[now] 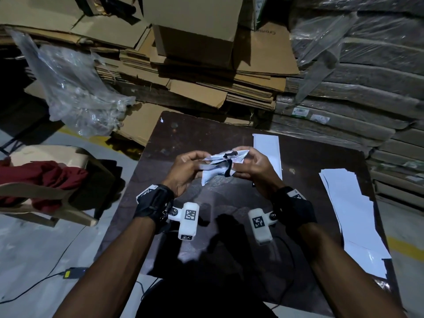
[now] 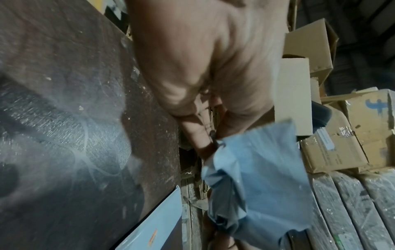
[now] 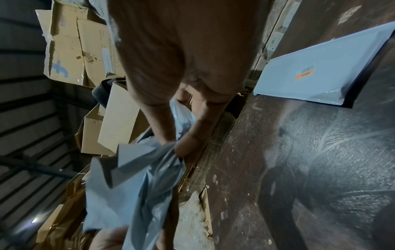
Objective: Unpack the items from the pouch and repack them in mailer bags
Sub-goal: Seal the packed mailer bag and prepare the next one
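A crumpled white plastic pouch (image 1: 218,167) with a torn dark patch on top hangs above the dark table (image 1: 183,138). My left hand (image 1: 202,162) pinches its left end and my right hand (image 1: 238,161) grips its right end. The left wrist view shows my left hand's fingertips (image 2: 210,135) pinching the bluish-grey pouch (image 2: 256,177). In the right wrist view my right hand (image 3: 175,143) holds the bunched pouch (image 3: 132,186). Below the hands a dark textured item (image 1: 220,189) lies on the table, seemingly in clear wrap. What the pouch holds is hidden.
One flat white mailer bag (image 1: 267,152) lies behind my hands, and a stack of white mailer bags (image 1: 351,214) lines the table's right edge. Flattened cardboard (image 1: 195,65) is piled beyond the table. At the left are a clear plastic bag (image 1: 75,92) and a chair with red cloth (image 1: 46,180).
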A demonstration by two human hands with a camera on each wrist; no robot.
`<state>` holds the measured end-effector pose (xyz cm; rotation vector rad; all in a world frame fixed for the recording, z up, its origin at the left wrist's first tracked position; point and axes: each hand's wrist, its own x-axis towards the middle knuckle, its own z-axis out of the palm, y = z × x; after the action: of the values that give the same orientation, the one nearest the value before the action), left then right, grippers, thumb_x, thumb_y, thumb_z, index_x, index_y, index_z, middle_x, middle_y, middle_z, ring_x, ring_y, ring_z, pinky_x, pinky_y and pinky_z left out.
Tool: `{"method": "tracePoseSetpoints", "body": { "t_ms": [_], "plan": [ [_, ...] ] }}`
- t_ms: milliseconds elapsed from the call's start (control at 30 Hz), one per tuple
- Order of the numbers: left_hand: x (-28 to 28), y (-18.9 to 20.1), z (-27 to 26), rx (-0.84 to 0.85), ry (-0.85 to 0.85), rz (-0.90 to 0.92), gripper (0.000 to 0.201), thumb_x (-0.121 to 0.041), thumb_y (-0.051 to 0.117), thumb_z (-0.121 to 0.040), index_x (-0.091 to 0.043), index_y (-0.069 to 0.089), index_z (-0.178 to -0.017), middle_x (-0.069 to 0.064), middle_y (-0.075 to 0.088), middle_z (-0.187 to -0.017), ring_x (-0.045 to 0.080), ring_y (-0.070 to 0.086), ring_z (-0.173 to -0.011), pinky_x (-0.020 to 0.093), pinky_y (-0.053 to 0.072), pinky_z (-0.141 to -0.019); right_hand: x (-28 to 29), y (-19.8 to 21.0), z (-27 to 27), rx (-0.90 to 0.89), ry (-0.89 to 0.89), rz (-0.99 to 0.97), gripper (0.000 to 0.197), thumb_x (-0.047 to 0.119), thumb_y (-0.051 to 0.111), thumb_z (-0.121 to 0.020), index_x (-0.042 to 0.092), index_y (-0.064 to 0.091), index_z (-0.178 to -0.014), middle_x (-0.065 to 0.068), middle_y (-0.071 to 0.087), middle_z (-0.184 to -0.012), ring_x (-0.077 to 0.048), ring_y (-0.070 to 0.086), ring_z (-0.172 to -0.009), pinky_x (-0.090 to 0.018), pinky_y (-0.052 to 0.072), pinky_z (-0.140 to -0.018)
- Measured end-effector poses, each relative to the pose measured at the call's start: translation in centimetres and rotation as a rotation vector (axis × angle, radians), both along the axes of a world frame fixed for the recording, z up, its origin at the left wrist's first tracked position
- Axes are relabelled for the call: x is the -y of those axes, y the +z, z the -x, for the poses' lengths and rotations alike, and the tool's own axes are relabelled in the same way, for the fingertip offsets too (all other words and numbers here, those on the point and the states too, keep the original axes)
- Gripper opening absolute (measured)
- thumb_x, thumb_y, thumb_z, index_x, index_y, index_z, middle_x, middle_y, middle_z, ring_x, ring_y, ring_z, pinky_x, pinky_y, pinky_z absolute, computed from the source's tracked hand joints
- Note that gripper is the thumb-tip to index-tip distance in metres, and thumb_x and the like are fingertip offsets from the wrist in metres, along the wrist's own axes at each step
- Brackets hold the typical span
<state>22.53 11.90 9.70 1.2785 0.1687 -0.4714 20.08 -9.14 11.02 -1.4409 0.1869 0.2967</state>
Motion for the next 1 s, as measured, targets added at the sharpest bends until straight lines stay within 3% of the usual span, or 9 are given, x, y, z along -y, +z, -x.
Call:
{"method": "tracePoseSetpoints", "body": {
  "t_ms": [167,267,367,467,533,667,767,900,1000],
  "plan": [
    [-0.1,0.7,-0.2,-0.139,-0.081,0.066,0.027,-0.016,0.037,-0.100,-0.009,0.063,-0.098,0.005,0.071,-0.081,0.014,0.066,-0.059,0.024,0.055,-0.052,0.3,0.0,0.5,0.029,-0.146,0.085,0.024,-0.010,0.068,-0.076,0.007,0.069,-0.093,-0.011,0.070,-0.089,-0.024,0.064,-0.080,-0.028,0.055,-0.070],
    [1.2,1.2,0.2,-0.172,-0.141,0.045,0.024,-0.036,0.052,-0.097,-0.014,0.062,-0.098,0.000,0.066,-0.076,0.009,0.058,-0.050,0.020,0.050,-0.045,1.2,0.1,1.9,0.059,-0.208,0.177,0.020,-0.009,0.067,-0.078,0.006,0.072,-0.090,-0.002,0.072,-0.082,-0.011,0.064,-0.072,-0.024,0.052,-0.067],
    [3.2,0.9,1.3,-0.123,-0.158,-0.009,0.027,-0.009,0.074,-0.080,-0.015,0.062,-0.103,0.004,0.065,-0.087,0.010,0.059,-0.055,0.020,0.049,-0.046,2.9,0.3,3.9,0.052,-0.226,0.183,0.021,-0.005,0.067,-0.080,0.009,0.075,-0.094,-0.005,0.070,-0.080,-0.015,0.058,-0.071,-0.025,0.047,-0.064],
    [5.7,0.6,3.0,-0.086,-0.140,-0.044,0.040,0.009,0.072,-0.077,-0.014,0.060,-0.107,0.001,0.070,-0.076,0.014,0.065,-0.063,0.024,0.053,-0.051,5.6,1.0,6.8,-0.001,-0.247,0.004,0.020,0.002,0.061,-0.087,0.000,0.071,-0.104,-0.013,0.071,-0.103,-0.022,0.066,-0.094,-0.024,0.054,-0.078],
    [7.9,1.0,4.6,-0.051,-0.170,-0.058,0.043,0.011,0.072,-0.076,-0.014,0.059,-0.109,-0.004,0.071,-0.069,0.014,0.066,-0.064,0.024,0.054,-0.054,7.6,1.6,9.4,-0.013,-0.287,-0.029,0.025,0.012,0.059,-0.091,-0.002,0.070,-0.109,-0.011,0.070,-0.114,-0.022,0.067,-0.104,-0.027,0.054,-0.087],
    [14.1,1.3,9.1,-0.002,-0.262,-0.039,0.040,0.011,0.072,-0.077,-0.015,0.060,-0.106,0.003,0.065,-0.082,0.015,0.063,-0.066,0.023,0.051,-0.053,13.1,1.4,15.8,0.034,-0.383,0.074,0.027,0.003,0.069,-0.085,0.004,0.068,-0.112,-0.006,0.074,-0.098,-0.018,0.069,-0.087,-0.026,0.055,-0.076],
    [19.8,0.6,13.9,0.031,-0.337,-0.012,0.035,0.009,0.070,-0.079,-0.013,0.061,-0.104,0.005,0.061,-0.083,0.017,0.061,-0.066,0.024,0.052,-0.055,18.4,0.4,22.2,-0.018,-0.425,0.073,0.044,0.004,0.076,-0.079,0.014,0.065,-0.120,-0.013,0.071,-0.104,-0.019,0.068,-0.086,-0.032,0.055,-0.081],
    [28.3,-0.7,21.7,0.050,-0.404,-0.046,0.028,0.012,0.067,-0.081,-0.013,0.060,-0.093,-0.001,0.064,-0.076,0.012,0.061,-0.061,0.022,0.050,-0.049,24.8,-1.5,32.0,-0.077,-0.486,0.111,0.036,0.000,0.074,-0.081,0.003,0.067,-0.116,-0.004,0.070,-0.087,-0.007,0.063,-0.069,-0.021,0.052,-0.063],
    [34.0,-1.9,27.0,0.066,-0.466,-0.076,0.030,0.015,0.065,-0.081,-0.014,0.059,-0.087,-0.001,0.066,-0.079,0.012,0.059,-0.062,0.020,0.046,-0.046,29.1,-2.9,38.9,-0.087,-0.599,0.082,0.030,0.005,0.077,-0.078,0.006,0.072,-0.108,-0.006,0.075,-0.093,-0.013,0.065,-0.077,-0.027,0.053,-0.068]
  ]
}}
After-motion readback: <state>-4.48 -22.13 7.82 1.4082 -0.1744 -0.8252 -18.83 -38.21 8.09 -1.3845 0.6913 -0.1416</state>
